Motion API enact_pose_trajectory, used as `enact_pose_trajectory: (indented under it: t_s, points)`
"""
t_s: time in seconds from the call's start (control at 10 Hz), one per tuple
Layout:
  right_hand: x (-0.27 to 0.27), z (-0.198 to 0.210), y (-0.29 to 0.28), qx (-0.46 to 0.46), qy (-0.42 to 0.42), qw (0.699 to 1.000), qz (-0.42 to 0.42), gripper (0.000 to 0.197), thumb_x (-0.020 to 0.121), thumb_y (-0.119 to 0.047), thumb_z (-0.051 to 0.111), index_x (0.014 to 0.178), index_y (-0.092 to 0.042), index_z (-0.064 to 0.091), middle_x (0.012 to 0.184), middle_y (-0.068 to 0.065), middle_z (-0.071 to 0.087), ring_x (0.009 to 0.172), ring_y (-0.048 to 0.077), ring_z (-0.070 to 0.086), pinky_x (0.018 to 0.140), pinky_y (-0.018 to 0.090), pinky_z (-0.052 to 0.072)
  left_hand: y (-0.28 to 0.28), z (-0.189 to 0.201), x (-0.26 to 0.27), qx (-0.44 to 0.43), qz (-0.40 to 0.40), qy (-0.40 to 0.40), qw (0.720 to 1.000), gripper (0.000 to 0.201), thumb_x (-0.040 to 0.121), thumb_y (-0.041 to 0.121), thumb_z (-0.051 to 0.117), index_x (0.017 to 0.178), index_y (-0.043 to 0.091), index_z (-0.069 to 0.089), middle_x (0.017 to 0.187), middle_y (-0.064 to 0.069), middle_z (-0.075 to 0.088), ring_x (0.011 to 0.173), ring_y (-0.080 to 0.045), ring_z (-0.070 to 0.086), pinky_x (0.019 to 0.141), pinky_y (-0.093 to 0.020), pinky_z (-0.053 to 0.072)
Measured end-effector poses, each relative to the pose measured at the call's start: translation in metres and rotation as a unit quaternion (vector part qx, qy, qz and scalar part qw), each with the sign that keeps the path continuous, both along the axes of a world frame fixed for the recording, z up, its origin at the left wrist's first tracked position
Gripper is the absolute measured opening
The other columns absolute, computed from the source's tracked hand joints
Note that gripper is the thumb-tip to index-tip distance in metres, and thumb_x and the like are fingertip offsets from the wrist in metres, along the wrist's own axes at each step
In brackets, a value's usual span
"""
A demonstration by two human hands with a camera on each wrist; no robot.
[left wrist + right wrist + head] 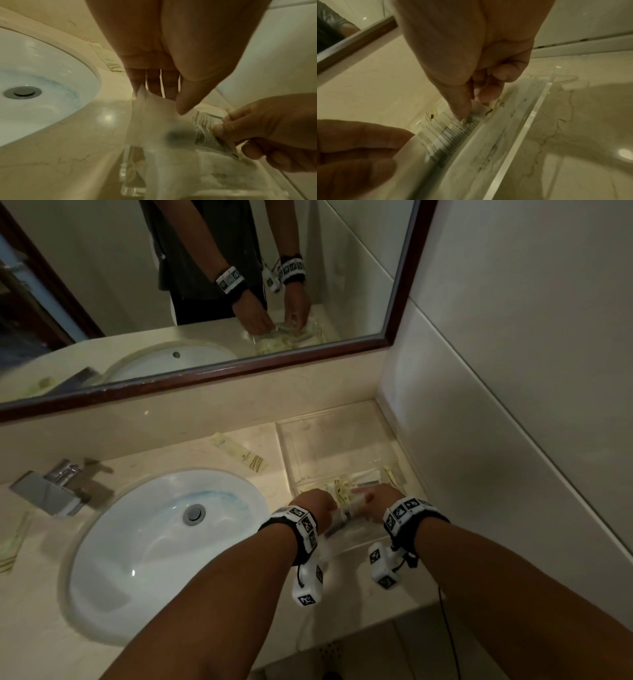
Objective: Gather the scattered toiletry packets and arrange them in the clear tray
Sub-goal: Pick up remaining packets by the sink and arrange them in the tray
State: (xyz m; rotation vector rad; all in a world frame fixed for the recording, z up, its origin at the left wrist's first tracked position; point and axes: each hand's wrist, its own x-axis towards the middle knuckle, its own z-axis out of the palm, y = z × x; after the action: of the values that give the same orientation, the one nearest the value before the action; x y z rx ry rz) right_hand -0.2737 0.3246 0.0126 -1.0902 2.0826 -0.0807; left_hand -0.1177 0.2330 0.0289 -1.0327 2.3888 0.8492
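Cream packet (239, 453), white sink (164, 549)

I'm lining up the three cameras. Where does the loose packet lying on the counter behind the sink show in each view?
Head: loose packet, upper centre, between mirror and sink.
Left wrist: left of centre, beside the left hand.
Right wrist: not in view.
Shared landmark: the clear tray.

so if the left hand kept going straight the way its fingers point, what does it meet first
Probably the comb packet that the left hand already touches, with the clear tray just beyond. The right hand pinches the packet's other end. Depth here is hard to judge.
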Motion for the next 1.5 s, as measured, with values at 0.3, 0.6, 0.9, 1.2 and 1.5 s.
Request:
enact_pose_trajectory:
  t_s: [0.3,0.6,0.9,1.2,1.5]
  points:
    - [-0.021,-0.076,-0.008,0.01,0.004,0.999,-0.042,0.023,0.076,-0.04,0.069,0.097,-0.05,0.07,0.122,-0.021,0.067,0.105,0.003,0.065,0.095,0.024,0.053,-0.014,-0.004,0.016,-0.007,0.03,-0.011,0.999,0.039,0.094,0.008,0.049,0.125,0.022,0.067,0.137,-0.002,0.059,0.124,-0.023,0.056,0.103,-0.03,0.046]
    - [0.0,-0.03,-0.005,0.011,0.016,0.998,-0.065,0.052,0.071,-0.065,0.067,0.122,-0.055,0.062,0.129,-0.018,0.062,0.112,0.016,0.063,0.098,0.031,0.052,-0.002,-0.037,0.018,0.006,-0.144,-0.191,0.971,0.036,0.101,0.02,0.046,0.132,0.008,0.059,0.134,-0.005,0.058,0.123,-0.026,0.055,0.099,-0.034,0.045]
    - [-0.007,0.006,-0.001,0.022,0.065,0.997,-0.033,0.011,0.087,-0.042,0.061,0.088,-0.043,0.073,0.108,-0.023,0.063,0.096,0.014,0.065,0.079,0.023,0.05,-0.014,-0.013,0.008,0.036,-0.081,-0.131,0.987,0.038,0.102,0.021,0.046,0.132,0.001,0.059,0.136,-0.013,0.057,0.125,-0.03,0.053,0.106,-0.037,0.042]
    - [0.014,0.004,-0.024,0.01,0.085,0.989,0.12,0.046,0.09,-0.034,0.05,0.136,-0.037,0.054,0.137,0.004,0.054,0.115,0.03,0.06,0.095,0.041,0.052,-0.015,-0.001,0.006,-0.015,-0.027,-0.073,0.997,0.036,0.094,0.027,0.056,0.127,0.014,0.065,0.133,-0.009,0.06,0.116,-0.03,0.061,0.098,-0.036,0.051]
    - [0.021,-0.008,-0.03,-0.001,0.143,0.984,0.109,0.043,0.088,-0.037,0.051,0.13,-0.031,0.053,0.13,0.009,0.048,0.109,0.033,0.06,0.091,0.045,0.053,-0.017,0.002,0.012,-0.003,-0.031,-0.062,0.998,0.046,0.095,0.031,0.058,0.139,0.018,0.055,0.146,-0.006,0.048,0.127,-0.027,0.053,0.104,-0.033,0.046]
